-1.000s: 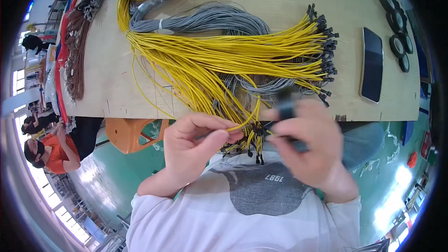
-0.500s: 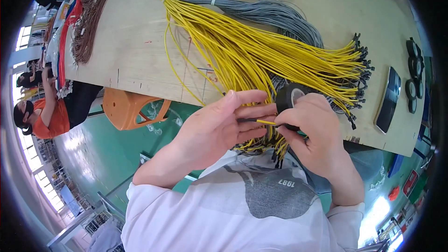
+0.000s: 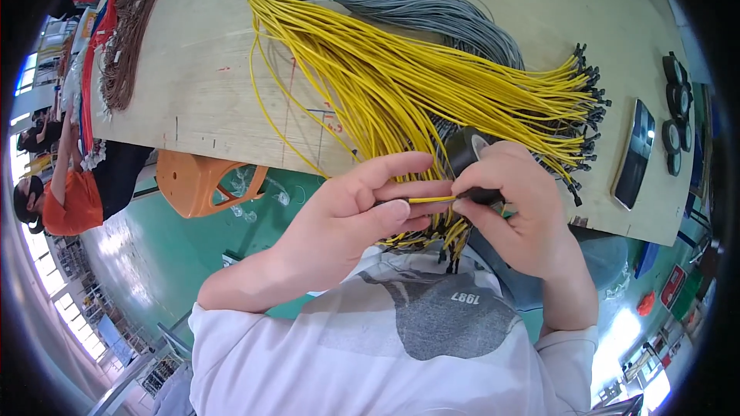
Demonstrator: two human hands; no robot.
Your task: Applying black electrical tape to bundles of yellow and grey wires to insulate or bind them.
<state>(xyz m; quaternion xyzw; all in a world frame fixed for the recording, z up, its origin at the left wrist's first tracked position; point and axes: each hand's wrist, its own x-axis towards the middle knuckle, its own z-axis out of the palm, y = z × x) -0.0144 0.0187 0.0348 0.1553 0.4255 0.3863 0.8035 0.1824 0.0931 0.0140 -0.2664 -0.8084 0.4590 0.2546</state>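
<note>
My left hand (image 3: 327, 223) is closed with its thumb pressed on a short stretch of yellow wire (image 3: 428, 200), pinning it against the fingers. A dark sleeve or end shows on the wire by the thumb. My right hand (image 3: 526, 204) grips a roll of black tape (image 3: 460, 154), and its thumb and fingertip meet at the other end of that stretch of wire. What lies beneath the right fingers is partly hidden. Just beyond both hands, a thick bundle of yellow wires (image 3: 370, 54) with black connectors (image 3: 590, 112) at its right end lies on the table (image 3: 208, 69).
Behind the yellow bundle runs a grey wire bundle (image 3: 401, 11). A phone (image 3: 634, 154) and several black tape rolls (image 3: 678, 100) lie to the right. Brown wires (image 3: 127, 62) are at far left, with an orange stool (image 3: 193, 181) below the table edge and a person in orange (image 3: 73, 204).
My left thumb has come down onto the wire from a spread-open hand. The right hand stays close with the tape roll. The whole view has shifted slightly.
</note>
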